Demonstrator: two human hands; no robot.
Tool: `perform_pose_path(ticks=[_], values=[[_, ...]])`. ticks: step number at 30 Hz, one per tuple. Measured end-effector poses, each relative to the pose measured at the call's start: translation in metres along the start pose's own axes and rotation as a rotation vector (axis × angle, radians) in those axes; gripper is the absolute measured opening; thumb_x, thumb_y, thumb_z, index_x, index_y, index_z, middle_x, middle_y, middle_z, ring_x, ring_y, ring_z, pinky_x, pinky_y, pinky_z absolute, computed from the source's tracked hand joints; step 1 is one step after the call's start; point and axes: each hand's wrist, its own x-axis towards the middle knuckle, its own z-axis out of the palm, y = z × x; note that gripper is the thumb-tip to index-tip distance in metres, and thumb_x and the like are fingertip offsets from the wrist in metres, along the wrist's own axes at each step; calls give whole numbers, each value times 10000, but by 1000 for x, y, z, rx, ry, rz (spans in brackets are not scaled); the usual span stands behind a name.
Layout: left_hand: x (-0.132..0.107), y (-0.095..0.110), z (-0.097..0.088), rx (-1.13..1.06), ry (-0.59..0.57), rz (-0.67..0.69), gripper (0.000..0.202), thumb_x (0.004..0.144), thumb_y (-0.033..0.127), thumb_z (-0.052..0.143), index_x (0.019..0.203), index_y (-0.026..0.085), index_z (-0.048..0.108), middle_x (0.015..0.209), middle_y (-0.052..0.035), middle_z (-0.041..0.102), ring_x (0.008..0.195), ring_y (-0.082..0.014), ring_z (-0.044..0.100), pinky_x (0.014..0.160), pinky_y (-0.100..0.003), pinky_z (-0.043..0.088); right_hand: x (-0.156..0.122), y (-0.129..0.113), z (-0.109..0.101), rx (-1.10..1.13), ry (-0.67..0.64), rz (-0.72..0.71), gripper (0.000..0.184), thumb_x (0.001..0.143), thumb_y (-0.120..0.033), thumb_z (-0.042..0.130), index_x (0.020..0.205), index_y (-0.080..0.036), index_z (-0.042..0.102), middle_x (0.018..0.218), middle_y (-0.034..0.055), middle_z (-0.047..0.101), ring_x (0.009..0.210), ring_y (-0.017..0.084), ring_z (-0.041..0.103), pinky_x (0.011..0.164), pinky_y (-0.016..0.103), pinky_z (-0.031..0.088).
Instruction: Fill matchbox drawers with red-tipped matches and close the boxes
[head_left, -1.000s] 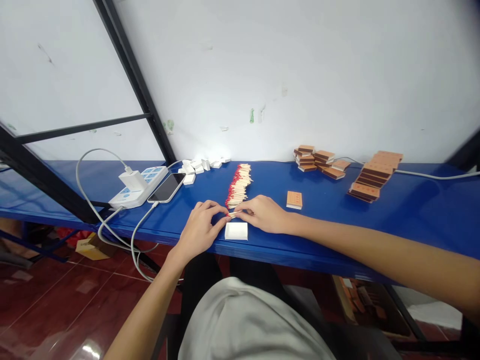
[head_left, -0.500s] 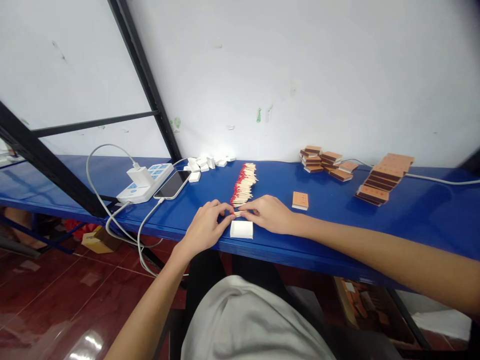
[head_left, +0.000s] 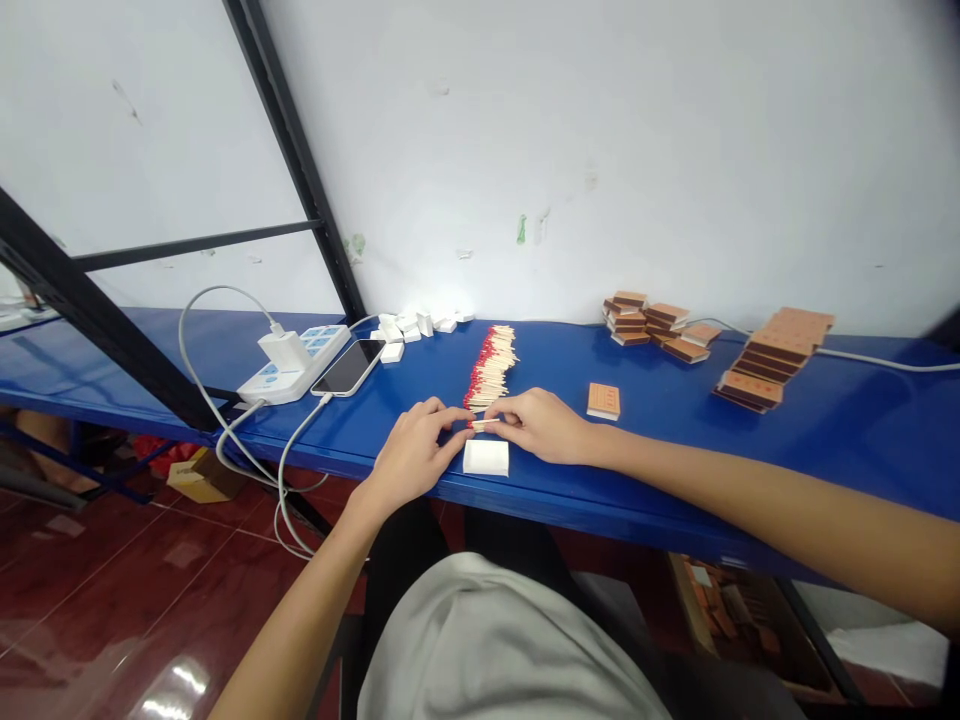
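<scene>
Between my two hands lies a small bunch of matches (head_left: pixel 482 426), red heads toward the left. My left hand (head_left: pixel 417 444) pinches it at the head end with thumb and forefinger. At the bare wooden end, the thumb and fingers of my right hand (head_left: pixel 536 425) close on the same bunch. Just in front of it, nearer to me, an open white matchbox tray (head_left: pixel 486 458) lies by the bench edge. Behind my hands a long pile of matches (head_left: pixel 491 368) stretches toward the wall, heads to the left. One orange matchbox (head_left: pixel 604 400) lies right of my right hand.
Several white trays (head_left: pixel 409 328) sit by the wall. A phone (head_left: pixel 349 367) and a power strip (head_left: pixel 289 372) with cables are on the left. Stacked matchboxes (head_left: pixel 649 325) and a leaning row of matchboxes (head_left: pixel 776 358) occupy the back right of the blue bench (head_left: pixel 555 500).
Both hands stay on the match bunch with only slight finger shifts; more of the matchsticks shows between them. The whole view has moved a little.
</scene>
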Motion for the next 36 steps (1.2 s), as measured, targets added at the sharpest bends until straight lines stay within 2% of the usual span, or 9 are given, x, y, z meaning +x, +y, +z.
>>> perform_pose_path(ticks=[4,13,17,21,30,36], values=[[1,1,-1,-30,-6,0,304,996,425,507,1130,266,729,958,-47,622,897,-209,593,774,-313,448,0,1,1,14,3,-22,229,984,-348,559,967,-195,729,633,-35,555,570,95,451,600,235,281],[1,3,-3,-50,1,4,295,1001,419,495,1091,255,724,919,-43,631,872,-211,593,729,-307,436,-3,-5,-1,-25,6,28,221,962,-342,585,1046,-239,762,638,-27,591,580,106,487,610,239,290],[1,3,-2,-45,-4,15,282,1006,418,485,1039,241,703,895,-36,631,873,-212,586,732,-316,418,-1,-6,-3,-31,-22,30,221,974,-334,570,980,-227,763,622,-26,583,568,106,468,596,242,274],[2,3,-2,-19,-22,33,288,1018,430,456,1033,237,669,852,-22,635,833,-210,566,746,-334,407,1,-5,-2,-26,-35,2,210,977,-334,569,988,-202,733,637,-34,573,569,100,457,597,239,274],[5,7,-8,142,-133,96,237,1046,340,377,1058,213,577,1043,-60,682,924,-234,604,782,-349,429,3,-1,0,-62,-51,5,207,981,-342,545,962,-192,686,614,-44,544,557,103,450,589,243,257],[12,16,-13,292,-240,103,269,1056,333,302,1091,187,525,957,-95,700,855,-277,664,719,-358,455,6,-1,-4,-61,-74,5,175,971,-328,547,961,-197,663,623,-49,542,550,100,453,579,243,253]])
